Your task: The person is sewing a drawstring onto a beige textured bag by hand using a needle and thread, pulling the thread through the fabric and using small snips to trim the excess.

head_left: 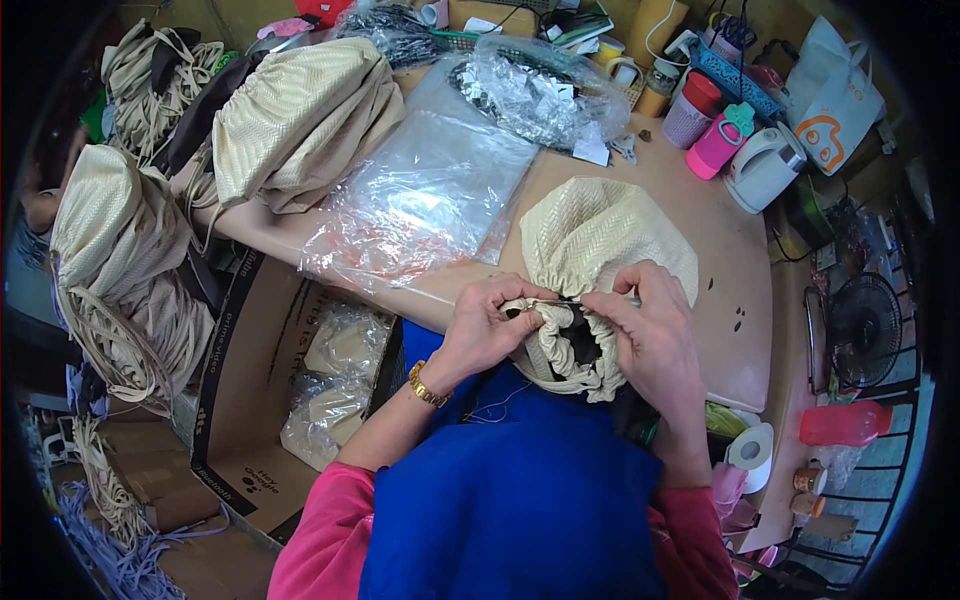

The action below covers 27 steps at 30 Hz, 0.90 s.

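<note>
By the near edge of the table (725,245): cream woven bag (605,235) straight ahead of the wearer, bulk lying away, gathered mouth (541,357) toward the body; long axis near to far. Left hand (483,330) and right hand (655,335) both pinch the mouth's rim, fingertips close together, neither clearly nearer. Thin dark item (557,300) between them, too small to tell. Clear plastic bags (430,180) beyond, to left; cardboard box (240,375) lower left; pink bottle (718,147) far right.
</note>
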Available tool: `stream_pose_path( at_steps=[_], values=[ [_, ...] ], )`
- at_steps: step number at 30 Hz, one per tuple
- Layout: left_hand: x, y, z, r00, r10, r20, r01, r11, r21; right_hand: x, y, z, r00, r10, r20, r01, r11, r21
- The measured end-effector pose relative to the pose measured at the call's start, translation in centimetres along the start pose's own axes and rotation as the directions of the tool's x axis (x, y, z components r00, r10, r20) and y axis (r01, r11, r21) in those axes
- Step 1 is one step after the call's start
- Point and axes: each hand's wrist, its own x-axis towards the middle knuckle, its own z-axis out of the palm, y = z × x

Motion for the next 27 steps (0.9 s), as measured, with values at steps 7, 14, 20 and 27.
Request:
stream_pose_path(
  at_steps=[7, 14, 20, 27],
  values=[
    [0.2, 0.1, 0.2, 0.999, 0.039, -0.008, -0.038, 0.995, 0.088, 0.2, -1.3, -1.4, 0.992, -0.037, 0.121, 0.048, 0.995, -0.090],
    [0.1, 0.0, 0.3, 0.999, 0.030, -0.022, -0.028, 0.996, 0.079, 0.6, -2.0, -1.3, 0.973, 0.019, 0.228, 0.008, 0.993, -0.119],
    [0.0, 1.3, 0.1, 0.995, 0.102, -0.011, -0.097, 0.965, 0.245, 0.7, -3.3, -1.3, 0.987, -0.033, 0.159, 0.072, 0.966, -0.247],
    [0.0, 1.1, -0.4, 0.988, 0.151, 0.023, -0.153, 0.964, 0.219, 0.9, -1.3, -0.9, 0.954, 0.121, 0.273, -0.139, 0.989, 0.048]
  ],
)
